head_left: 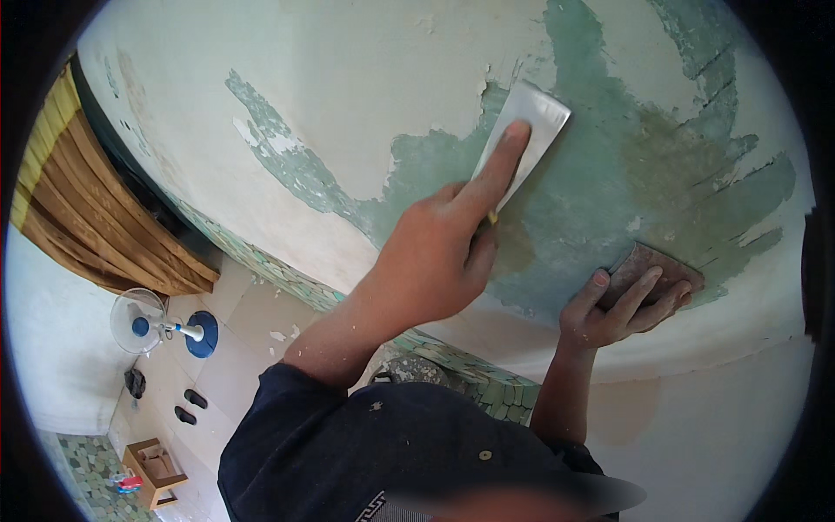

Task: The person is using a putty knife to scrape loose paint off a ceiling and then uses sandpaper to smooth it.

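My left hand point(444, 248) is closed around a scraper point(541, 111), index finger stretched along its broad silver blade. A bit of yellow shows at the grip; the palm hides the rest. The blade lies against the wall point(348, 52), where cream paint is broken away over a green layer point(583, 183). Lower right, my right hand point(609, 317) grips a flat, reddish-brown rectangular plate point(644, 261) against the same wall. Fingers are spread over its face with the thumb at its left edge. Its exact kind is unclear.
Green stone-like tiles point(261, 261) run along the wall's foot. Left on the tiled floor stand a white and blue fan point(200, 333), dark slippers point(185, 415) and a small wooden table point(156, 465). A brown curtain point(113, 200) hangs at upper left. Paint flakes point(278, 336) lie on the floor.
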Demonstrator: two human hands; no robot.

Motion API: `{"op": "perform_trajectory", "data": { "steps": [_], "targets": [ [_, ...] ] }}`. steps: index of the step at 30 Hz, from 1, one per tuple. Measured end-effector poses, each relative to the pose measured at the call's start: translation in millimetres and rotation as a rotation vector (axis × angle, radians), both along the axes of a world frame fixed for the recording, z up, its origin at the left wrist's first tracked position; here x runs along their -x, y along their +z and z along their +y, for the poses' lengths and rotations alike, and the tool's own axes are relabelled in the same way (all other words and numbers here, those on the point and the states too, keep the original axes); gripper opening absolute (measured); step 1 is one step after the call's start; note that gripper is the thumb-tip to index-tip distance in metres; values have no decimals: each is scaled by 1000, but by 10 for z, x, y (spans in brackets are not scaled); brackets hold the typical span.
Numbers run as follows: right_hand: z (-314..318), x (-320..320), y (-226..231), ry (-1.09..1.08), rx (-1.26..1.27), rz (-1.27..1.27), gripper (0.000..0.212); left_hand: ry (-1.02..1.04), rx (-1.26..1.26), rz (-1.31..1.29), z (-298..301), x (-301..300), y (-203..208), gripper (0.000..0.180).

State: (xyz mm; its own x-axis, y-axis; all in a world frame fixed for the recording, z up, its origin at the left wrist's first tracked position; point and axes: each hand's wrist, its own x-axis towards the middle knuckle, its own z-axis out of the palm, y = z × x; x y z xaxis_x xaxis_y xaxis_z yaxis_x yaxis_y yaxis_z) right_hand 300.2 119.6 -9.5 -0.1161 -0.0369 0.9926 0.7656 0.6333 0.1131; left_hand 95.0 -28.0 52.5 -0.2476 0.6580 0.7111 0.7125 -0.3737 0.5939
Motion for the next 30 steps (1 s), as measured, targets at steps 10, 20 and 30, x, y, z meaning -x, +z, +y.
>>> {"op": "perform_trajectory", "data": {
  "steps": [10,20,30],
  "targets": [
    [-18,23,35,50,5,13,62,-16,-130,47,138,45,206,94],
    [9,7,-2,56,-17,8,61,-64,155,-43,-83,-83,-45,90],
    [30,22,3,63,-4,19,60,-20,176,-47,-75,-130,-110,90]
  ]
}}
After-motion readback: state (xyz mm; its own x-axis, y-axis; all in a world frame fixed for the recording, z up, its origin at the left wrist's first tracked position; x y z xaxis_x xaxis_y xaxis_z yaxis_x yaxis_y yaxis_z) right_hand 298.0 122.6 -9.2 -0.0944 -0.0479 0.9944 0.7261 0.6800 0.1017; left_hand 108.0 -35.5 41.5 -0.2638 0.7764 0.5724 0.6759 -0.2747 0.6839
